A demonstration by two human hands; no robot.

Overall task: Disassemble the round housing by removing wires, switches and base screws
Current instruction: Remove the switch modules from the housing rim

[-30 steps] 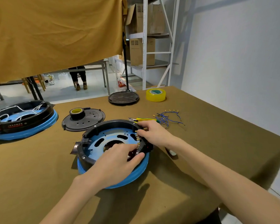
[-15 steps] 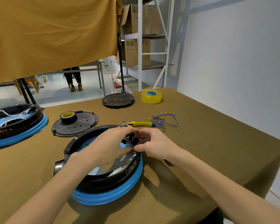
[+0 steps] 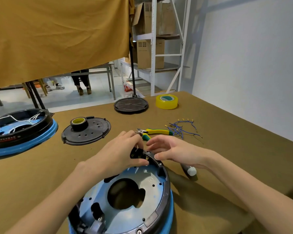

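One head-worn wide-angle view looked forward and down from close above the near edge of the table [image 3: 227,149], with both forearms entering from the bottom. It faced across the tabletop toward the hanging cloth [image 3: 57,34] and shelving [image 3: 166,53] at the far side

Blue-rimmed black housing [image 3: 159,196], yellow tape roll [image 3: 167,101], yellow-green pliers [image 3: 156,132].

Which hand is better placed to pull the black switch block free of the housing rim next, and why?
Left, probably. The left hand already grips the black switch block at the far rim of the housing, fingers curled round it. The right hand is open beside the rim, holding nothing.
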